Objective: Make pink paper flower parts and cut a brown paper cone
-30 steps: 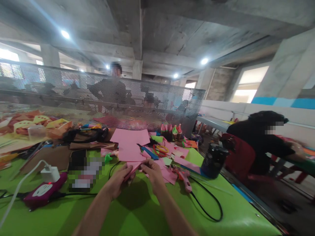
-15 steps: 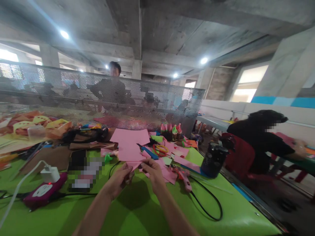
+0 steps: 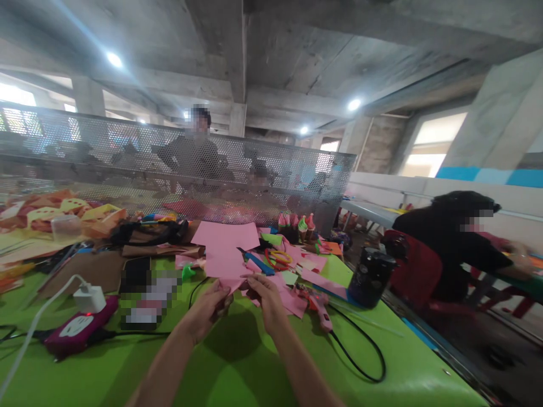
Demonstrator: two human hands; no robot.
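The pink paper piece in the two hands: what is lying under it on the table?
Under the pink paper piece held by the left hand and right hand lies the green table, with more pink sheets beside. The part beneath the hands is hidden.

table (image 3: 237,373): bright green
paper sheets (image 3: 224,243): pink
power strip (image 3: 78,330): magenta, white socket face
cable (image 3: 360,362): black
tumbler (image 3: 367,277): black
mesh screen (image 3: 169,169): grey, perforated dots
chair (image 3: 418,271): red

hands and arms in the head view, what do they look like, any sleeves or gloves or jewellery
Both arms are bare from the bottom edge of the picture up to the wrists: no sleeves show. The left hand and right hand wear no gloves. No watch, bracelet or ring is visible, though the fingers are too blurred to rule out a thin ring.
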